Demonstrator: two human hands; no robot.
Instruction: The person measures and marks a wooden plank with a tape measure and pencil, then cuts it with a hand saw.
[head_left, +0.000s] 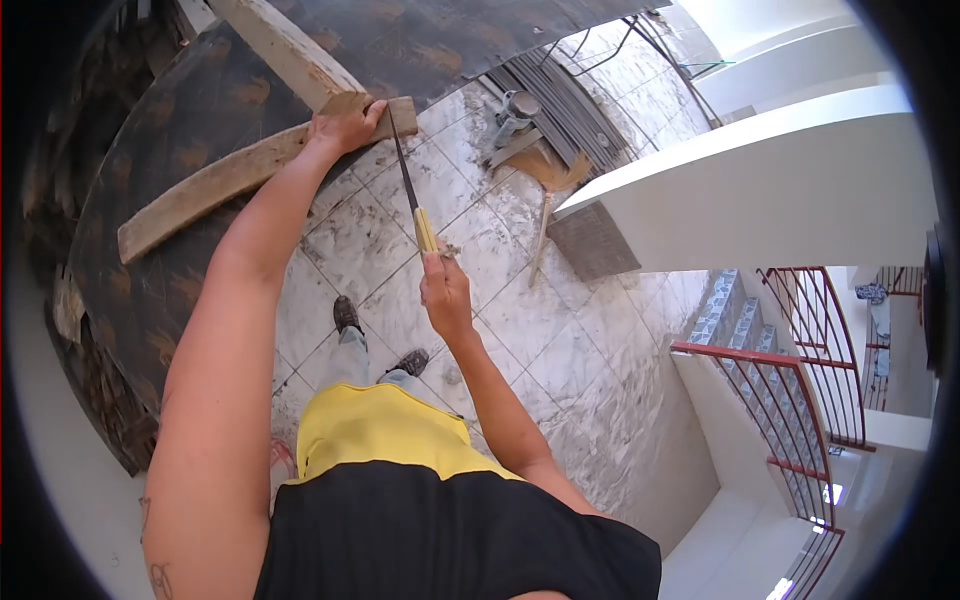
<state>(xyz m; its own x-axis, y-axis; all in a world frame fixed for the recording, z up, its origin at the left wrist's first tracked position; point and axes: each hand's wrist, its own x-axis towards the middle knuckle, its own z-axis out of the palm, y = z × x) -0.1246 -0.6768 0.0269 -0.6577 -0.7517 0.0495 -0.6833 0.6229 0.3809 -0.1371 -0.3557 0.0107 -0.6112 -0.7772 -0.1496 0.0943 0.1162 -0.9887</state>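
Observation:
A long, rough wooden board (220, 185) lies across the dark sheet, and its right end sticks out past the sheet's edge. My left hand (345, 130) grips the board near that end, its thumb toward the saw. In my right hand (446, 295) is the yellow handle of a handsaw (403, 165), the fingers wrapped round it. The narrow dark blade runs up from the handle to the board, just right of my left thumb. Whether the blade has cut into the wood cannot be made out. A second timber (290, 50) meets the board close to my left hand.
The dark patterned sheet (160, 150) forms the work surface. Beyond it on the dirty tiled floor (530, 330) lie a bundle of grey bars (570, 105), a metal can (520, 104) and a broom (547, 185). A low white wall (770, 190) and red stair railings (770, 360) stand at right.

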